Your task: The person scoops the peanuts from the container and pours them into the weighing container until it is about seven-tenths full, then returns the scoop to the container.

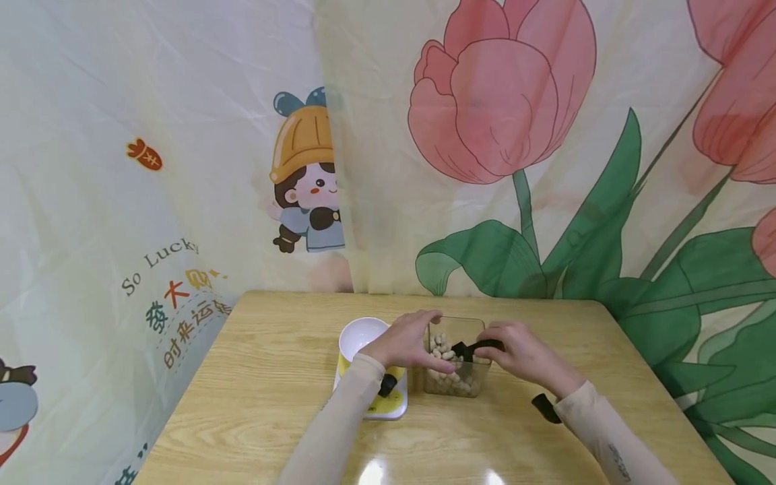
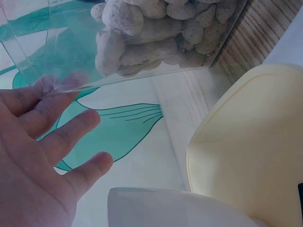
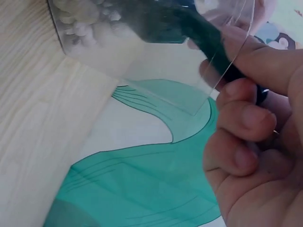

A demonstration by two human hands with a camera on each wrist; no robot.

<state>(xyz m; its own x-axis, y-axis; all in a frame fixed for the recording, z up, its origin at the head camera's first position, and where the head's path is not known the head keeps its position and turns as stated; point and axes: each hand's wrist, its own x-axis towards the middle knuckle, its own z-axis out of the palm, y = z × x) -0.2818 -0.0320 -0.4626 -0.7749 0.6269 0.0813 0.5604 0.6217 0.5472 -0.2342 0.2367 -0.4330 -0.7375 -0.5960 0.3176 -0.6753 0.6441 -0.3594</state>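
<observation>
A clear square container [image 1: 456, 385] stands on the table with peanuts in their shells [image 1: 441, 347] inside. My left hand [image 1: 407, 342] grips its left side, the thumb at the front and the fingers toward the back; in the left wrist view two fingertips [image 2: 71, 81] lie at the rim while the others are spread apart. My right hand [image 1: 520, 350] holds a black scoop [image 1: 463, 350] by its handle, fingers curled round it in the right wrist view. The scoop's head is down inside the container, among the peanuts and partly hidden by the wall.
Left of the container, a white bowl [image 1: 362, 335] stands on a white and yellow kitchen scale [image 1: 388, 406], partly behind my left wrist. A wooden table [image 1: 254, 377] carries everything. A printed cloth [image 1: 376, 168] hangs behind its far edge.
</observation>
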